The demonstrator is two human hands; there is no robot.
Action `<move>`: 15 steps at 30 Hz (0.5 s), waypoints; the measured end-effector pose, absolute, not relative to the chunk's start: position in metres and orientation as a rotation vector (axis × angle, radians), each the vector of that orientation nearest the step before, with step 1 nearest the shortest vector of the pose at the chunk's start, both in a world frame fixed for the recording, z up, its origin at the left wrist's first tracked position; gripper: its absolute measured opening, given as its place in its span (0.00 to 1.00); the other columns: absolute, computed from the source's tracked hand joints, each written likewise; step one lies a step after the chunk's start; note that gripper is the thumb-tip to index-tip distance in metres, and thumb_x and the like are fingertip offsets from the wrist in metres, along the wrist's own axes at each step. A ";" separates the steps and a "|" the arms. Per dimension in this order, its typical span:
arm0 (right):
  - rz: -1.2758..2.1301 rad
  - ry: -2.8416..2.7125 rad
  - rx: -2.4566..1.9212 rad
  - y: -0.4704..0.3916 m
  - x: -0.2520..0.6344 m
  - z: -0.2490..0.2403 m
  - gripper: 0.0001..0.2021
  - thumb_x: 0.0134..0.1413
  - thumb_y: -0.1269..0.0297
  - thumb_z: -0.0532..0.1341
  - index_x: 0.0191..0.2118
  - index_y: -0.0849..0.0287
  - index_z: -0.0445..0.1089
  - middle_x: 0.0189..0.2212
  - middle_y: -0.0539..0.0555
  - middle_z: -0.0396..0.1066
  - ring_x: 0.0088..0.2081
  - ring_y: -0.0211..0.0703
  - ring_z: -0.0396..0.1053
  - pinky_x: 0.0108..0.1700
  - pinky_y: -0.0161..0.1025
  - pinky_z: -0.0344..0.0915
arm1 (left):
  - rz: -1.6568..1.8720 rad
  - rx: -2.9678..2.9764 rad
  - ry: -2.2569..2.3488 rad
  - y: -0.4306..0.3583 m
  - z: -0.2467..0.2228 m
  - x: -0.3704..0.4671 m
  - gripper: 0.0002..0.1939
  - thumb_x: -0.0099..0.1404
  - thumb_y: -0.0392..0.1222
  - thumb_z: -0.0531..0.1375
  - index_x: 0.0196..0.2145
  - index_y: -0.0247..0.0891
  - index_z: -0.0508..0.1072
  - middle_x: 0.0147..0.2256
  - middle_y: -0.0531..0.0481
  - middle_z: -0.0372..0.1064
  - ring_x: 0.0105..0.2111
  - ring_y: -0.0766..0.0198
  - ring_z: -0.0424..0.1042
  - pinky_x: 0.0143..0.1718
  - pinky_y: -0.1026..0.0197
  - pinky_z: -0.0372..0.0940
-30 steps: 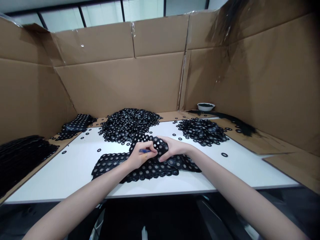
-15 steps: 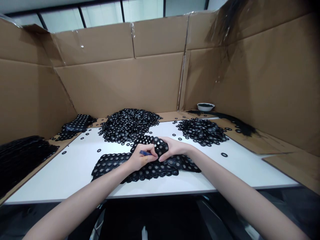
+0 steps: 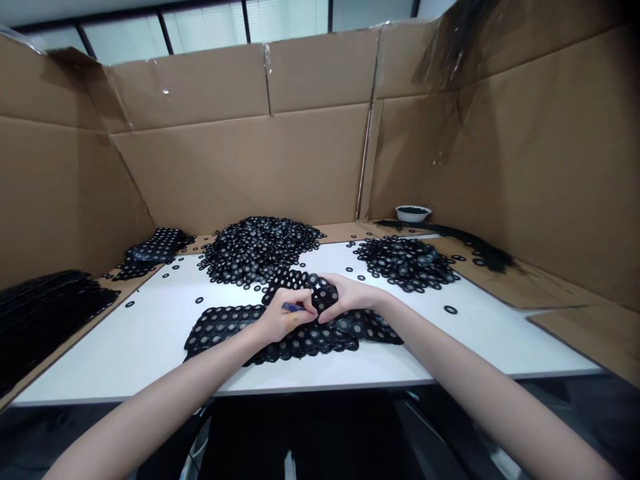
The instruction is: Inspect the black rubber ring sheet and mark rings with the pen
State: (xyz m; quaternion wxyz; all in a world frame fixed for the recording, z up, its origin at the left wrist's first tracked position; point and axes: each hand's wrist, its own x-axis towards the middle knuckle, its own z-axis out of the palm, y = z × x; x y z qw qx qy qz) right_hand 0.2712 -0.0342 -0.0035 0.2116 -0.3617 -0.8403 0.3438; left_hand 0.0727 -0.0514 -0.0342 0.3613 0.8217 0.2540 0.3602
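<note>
A black sheet made of joined rings point(image 3: 220, 327) lies near the front of the white board, part of it folded up in the middle. My left hand point(image 3: 286, 315) is closed round a small blue tool point(image 3: 293, 307), its fingertips at the raised fold. On the fold's right side, my right hand point(image 3: 343, 297) grips the ring sheet between thumb and fingers. The two hands' fingertips nearly meet. What lies between the fingertips is too small to make out.
Behind the hands is a large pile of black rings point(image 3: 257, 250); a smaller pile point(image 3: 407, 263) sits right. Black stacks point(image 3: 50, 320) lie left. A white bowl point(image 3: 413, 214) and black strands point(image 3: 470, 240) are back right. Cardboard walls point(image 3: 225, 173) surround the white board point(image 3: 100, 353).
</note>
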 end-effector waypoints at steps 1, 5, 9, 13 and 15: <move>0.959 -2.336 -0.997 -0.034 0.271 -0.003 0.34 0.29 0.58 0.71 0.48 0.59 0.65 0.47 0.55 0.67 0.49 0.52 0.64 0.53 0.43 0.59 | 0.910 2.120 0.646 -0.052 -0.034 0.073 0.06 0.55 0.37 0.59 0.23 0.32 0.69 0.23 0.53 0.65 0.24 0.70 0.60 0.29 0.67 0.55; 0.957 -2.336 -0.974 -0.035 0.271 -0.003 0.36 0.28 0.60 0.71 0.50 0.59 0.64 0.49 0.55 0.66 0.50 0.52 0.63 0.54 0.43 0.58 | 0.857 2.131 0.633 -0.053 -0.033 0.074 0.07 0.55 0.37 0.59 0.22 0.32 0.69 0.22 0.54 0.64 0.23 0.71 0.59 0.27 0.67 0.54; 0.946 -2.332 -0.992 -0.033 0.271 -0.004 0.33 0.28 0.59 0.71 0.47 0.60 0.65 0.46 0.55 0.67 0.47 0.51 0.65 0.52 0.44 0.60 | 0.907 2.074 0.668 -0.051 -0.035 0.072 0.06 0.54 0.38 0.60 0.23 0.32 0.70 0.23 0.52 0.66 0.25 0.68 0.62 0.29 0.66 0.56; 0.957 -2.330 -0.965 -0.033 0.272 -0.004 0.31 0.29 0.59 0.70 0.45 0.60 0.66 0.44 0.54 0.68 0.45 0.50 0.66 0.50 0.43 0.61 | 0.967 2.015 0.678 -0.050 -0.036 0.071 0.06 0.53 0.38 0.61 0.23 0.32 0.70 0.24 0.52 0.67 0.26 0.67 0.64 0.31 0.66 0.57; 0.970 -2.326 -0.959 -0.033 0.272 -0.003 0.31 0.30 0.59 0.70 0.46 0.59 0.66 0.44 0.53 0.68 0.46 0.50 0.65 0.51 0.42 0.61 | 0.988 1.994 0.680 -0.049 -0.036 0.071 0.06 0.53 0.38 0.61 0.23 0.32 0.70 0.24 0.52 0.67 0.26 0.67 0.64 0.31 0.65 0.58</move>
